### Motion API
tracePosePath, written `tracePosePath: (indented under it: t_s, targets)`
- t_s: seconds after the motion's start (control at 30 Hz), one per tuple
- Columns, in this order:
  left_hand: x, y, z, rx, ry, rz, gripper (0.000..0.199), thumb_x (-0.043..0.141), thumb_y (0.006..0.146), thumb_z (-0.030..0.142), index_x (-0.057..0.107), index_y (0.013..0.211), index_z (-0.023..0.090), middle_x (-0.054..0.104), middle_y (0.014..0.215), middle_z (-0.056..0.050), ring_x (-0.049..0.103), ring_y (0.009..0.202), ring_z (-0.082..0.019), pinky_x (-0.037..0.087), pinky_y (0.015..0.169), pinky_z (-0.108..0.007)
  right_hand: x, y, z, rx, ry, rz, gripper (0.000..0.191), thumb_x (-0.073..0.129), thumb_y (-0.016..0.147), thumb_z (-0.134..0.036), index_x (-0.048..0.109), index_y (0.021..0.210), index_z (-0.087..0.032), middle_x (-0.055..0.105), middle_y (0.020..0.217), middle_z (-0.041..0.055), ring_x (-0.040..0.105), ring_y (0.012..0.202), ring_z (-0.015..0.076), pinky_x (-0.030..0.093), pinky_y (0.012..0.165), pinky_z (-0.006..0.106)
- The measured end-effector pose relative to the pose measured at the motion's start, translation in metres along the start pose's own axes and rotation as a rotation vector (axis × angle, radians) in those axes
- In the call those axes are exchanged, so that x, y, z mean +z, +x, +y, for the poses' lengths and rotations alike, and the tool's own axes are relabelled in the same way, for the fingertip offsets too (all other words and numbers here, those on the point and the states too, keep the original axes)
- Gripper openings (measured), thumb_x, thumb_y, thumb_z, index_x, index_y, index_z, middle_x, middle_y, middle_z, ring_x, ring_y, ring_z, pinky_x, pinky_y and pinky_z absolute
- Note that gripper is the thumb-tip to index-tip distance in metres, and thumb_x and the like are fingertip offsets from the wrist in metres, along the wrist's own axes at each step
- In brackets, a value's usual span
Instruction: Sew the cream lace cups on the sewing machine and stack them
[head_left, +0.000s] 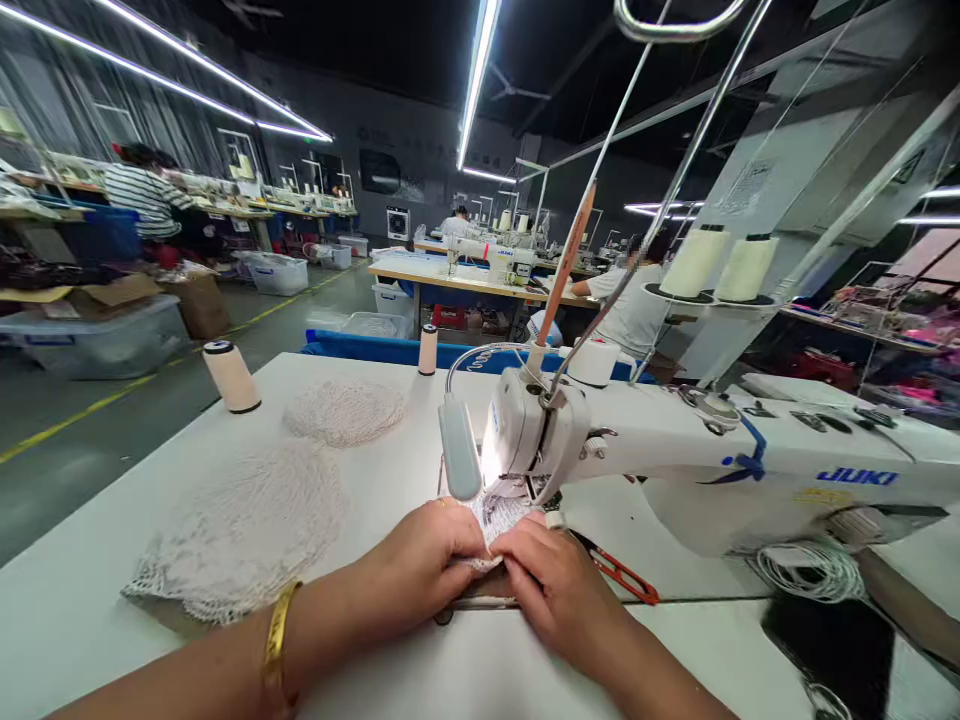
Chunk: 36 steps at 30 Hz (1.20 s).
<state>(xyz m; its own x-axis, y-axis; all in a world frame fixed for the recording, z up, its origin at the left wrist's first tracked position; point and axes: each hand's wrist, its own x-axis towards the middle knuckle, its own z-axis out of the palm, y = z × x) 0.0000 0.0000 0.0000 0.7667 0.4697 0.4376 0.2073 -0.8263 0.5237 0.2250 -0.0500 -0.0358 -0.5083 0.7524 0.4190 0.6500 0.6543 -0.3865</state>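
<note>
We see the left hand [431, 548] and the right hand [555, 575] pinching the near edge of a white lace piece [499, 514], the two grips almost touching. The lace runs forward from the grip to beneath the head of the sewing machine [529, 425], where we cannot make out the needle (a grey lamp [459, 447] throws glare there, and the hands crowd the spot). How much lace the hands cover, we cannot tell. Left of the grip we find a large lace pile [251, 515] and, farther forward, a smaller lace pile [346, 412], their layers too blended to count. Just right of the grip lies an orange tool [624, 576], its dark far end unclear. Both forearms [352, 612] are cut off below.
</note>
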Motion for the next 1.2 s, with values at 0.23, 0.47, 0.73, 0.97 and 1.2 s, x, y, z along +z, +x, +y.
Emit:
tracePosePath:
  t_s: [0.23,0.47,0.73,0.97,1.2]
  targets:
    - [0.019,-0.026,-0.001,0.081,0.283,0.038,0.022,0.066,0.091,0.005,0.067,0.077,0.022,0.074,0.083,0.003,0.061,0.074,-0.017,0.036,0.073,-0.035,-0.004,-0.012,-0.007,-0.124,-0.092,0.004,0.026,0.06,0.094,0.0,0.067,0.103,-0.023,0.068,0.095,0.0005,0.056,0.087,0.0199,0.039,0.076,0.032]
    - [0.016,-0.022,-0.01,0.029,0.322,0.039,0.026,0.066,0.091,0.006,0.063,0.07,0.02,0.074,0.081,0.002,0.062,0.072,-0.017,0.034,0.069,-0.035,-0.003,-0.009,-0.004,-0.071,-0.12,-0.007,0.034,0.056,0.091,0.004,0.068,0.106,-0.024,0.07,0.097,0.0011,0.058,0.085,0.0206,0.038,0.074,0.033]
    - [0.014,-0.018,-0.013,0.053,0.36,0.045,0.02,0.064,0.092,0.005,0.068,0.079,0.019,0.077,0.092,-0.001,0.066,0.082,-0.02,0.04,0.071,-0.035,-0.003,-0.008,-0.001,-0.034,-0.164,0.0,0.039,0.054,0.09,0.006,0.069,0.109,-0.025,0.071,0.098,0.001,0.06,0.084,0.0214,0.041,0.073,0.034]
    - [0.02,-0.025,-0.014,0.064,0.351,0.008,0.018,0.067,0.082,0.002,0.068,0.082,0.02,0.077,0.091,-0.001,0.067,0.08,-0.02,0.043,0.077,-0.037,-0.003,-0.01,-0.001,-0.042,-0.18,0.007,0.037,0.053,0.091,0.006,0.069,0.108,-0.023,0.071,0.097,0.0015,0.06,0.084,0.0218,0.043,0.073,0.035]
    - [0.019,-0.019,-0.023,0.062,0.379,0.029,0.018,0.065,0.088,0.002,0.068,0.081,0.019,0.078,0.093,-0.002,0.068,0.082,-0.02,0.041,0.07,-0.034,0.0,-0.005,0.003,-0.019,-0.187,0.006,0.043,0.05,0.087,0.007,0.068,0.111,-0.023,0.072,0.101,0.0043,0.063,0.087,0.0241,0.048,0.075,0.036]
